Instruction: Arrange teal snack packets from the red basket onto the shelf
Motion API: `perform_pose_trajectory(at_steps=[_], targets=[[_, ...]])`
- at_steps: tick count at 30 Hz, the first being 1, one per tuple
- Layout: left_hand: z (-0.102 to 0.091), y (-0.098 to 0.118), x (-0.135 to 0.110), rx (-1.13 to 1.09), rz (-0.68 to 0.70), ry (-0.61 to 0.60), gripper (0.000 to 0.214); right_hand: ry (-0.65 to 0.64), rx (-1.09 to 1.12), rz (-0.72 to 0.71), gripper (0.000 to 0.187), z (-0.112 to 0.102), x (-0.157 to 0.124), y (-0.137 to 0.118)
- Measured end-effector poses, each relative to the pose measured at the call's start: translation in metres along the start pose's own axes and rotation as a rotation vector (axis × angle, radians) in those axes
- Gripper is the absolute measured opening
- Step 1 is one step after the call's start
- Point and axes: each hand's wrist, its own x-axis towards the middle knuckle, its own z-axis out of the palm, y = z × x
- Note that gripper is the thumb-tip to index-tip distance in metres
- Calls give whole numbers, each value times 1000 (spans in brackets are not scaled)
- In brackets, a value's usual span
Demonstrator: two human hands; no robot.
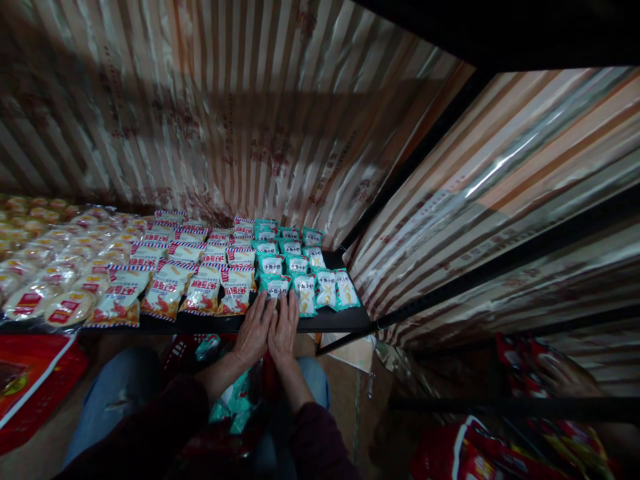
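My left hand (255,331) and my right hand (284,328) lie side by side at the front edge of a black shelf (320,323). Their fingers stretch forward over the lower part of a teal-and-white snack packet (278,287), touching it. Both hands look open, fingers straight rather than wrapped round anything. Rows of similar teal packets (327,289) lie behind and to the right of it. Just left are rows of snack bags (201,287) with red-and-blue striped edges. Below my forearms, a red basket (173,353) holds more teal packets (233,400).
Round wrapped snacks (70,307) fill the shelf's left part. Striped sheeting (240,120) hangs behind, and a black frame post (400,193) stands at the right. A red basket (45,420) sits lower left. Another person's hand (567,373) touches red packets at lower right.
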Motion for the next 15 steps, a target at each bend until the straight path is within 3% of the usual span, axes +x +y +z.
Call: perform_pose_trajectory(at_steps=[4, 8, 15], targets=[[5, -1, -17, 30, 6, -21, 51, -19, 5, 14, 48, 4, -16, 3], [8, -3, -18, -2, -11, -75, 54, -56, -17, 17, 49, 7, -17, 8], [-9, 0, -24, -12, -33, -86, 53, -27, -39, -88, 54, 1, -23, -2]])
